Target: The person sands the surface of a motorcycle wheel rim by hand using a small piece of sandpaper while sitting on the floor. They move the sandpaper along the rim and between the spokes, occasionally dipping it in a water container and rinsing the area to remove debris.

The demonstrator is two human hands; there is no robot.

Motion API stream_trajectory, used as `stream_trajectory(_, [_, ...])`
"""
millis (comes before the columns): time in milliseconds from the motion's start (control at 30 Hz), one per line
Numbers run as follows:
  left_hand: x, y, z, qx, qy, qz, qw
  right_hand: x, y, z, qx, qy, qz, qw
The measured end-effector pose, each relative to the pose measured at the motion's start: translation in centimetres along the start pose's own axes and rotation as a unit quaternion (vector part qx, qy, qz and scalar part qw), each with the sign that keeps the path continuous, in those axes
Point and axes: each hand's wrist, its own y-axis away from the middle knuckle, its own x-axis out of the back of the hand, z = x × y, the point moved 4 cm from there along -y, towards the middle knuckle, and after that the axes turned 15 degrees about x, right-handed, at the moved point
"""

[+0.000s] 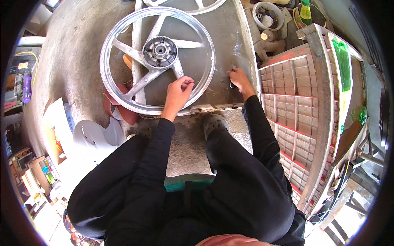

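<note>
Wheel lies flat on the grey slab before your knees. Your left hand pinches its near rim; your right hand, apart, presses something small I cannot identify. Steadying looks underway; next likely needs firmer rim grip.

Bare concrete floor in hard daylight; grey metal bench at centre, red-and-grey gridded panel leaning to the right, cluttered shelves at left, white tub of parts beyond.
</note>
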Motion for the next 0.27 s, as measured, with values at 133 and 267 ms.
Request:
stream_trajectory(133, [0.1,0.1,-0.9,0.016,0.036,0.010,0.999,-3.5,0.5,-5.4,0.034,-0.220,-0.089,0.971])
stream_trajectory(267, [-0.4,0.7,0.1,0.019,0.022,0.008,1.000,-5.9,2.2,-9.8,0.099,-0.232,-0.111,0.961])
